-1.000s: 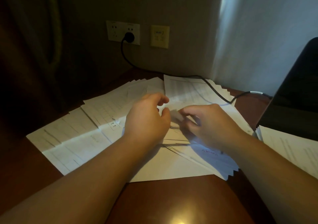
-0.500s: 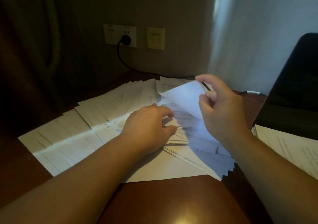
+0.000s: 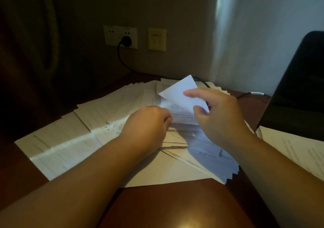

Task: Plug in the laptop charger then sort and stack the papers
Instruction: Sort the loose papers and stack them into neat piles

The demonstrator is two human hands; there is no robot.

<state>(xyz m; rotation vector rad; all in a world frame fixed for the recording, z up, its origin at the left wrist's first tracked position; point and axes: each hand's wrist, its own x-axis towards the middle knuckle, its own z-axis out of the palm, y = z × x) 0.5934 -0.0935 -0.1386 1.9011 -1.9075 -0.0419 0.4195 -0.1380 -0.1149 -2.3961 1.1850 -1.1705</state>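
A: Starting at the left – what's there?
B: Wall socket (image 3: 120,37) w/ the black charger plug (image 3: 126,41) in it, cable (image 3: 122,59) running down behind the fanned papers (image 3: 73,140) on the brown surface (image 3: 166,206).
A: Left hand (image 3: 145,124)?
B: Resting on the papers near the middle, fingers curled under; can't tell if they grip a sheet.
A: Right hand (image 3: 219,115)?
B: Thumb & fingers pinch the lifted sheet (image 3: 177,94), its corner bent up off the spread.
A: Far right?
B: Laptop (image 3: 298,87), dark, beside a 2nd paper stack (image 3: 294,150).
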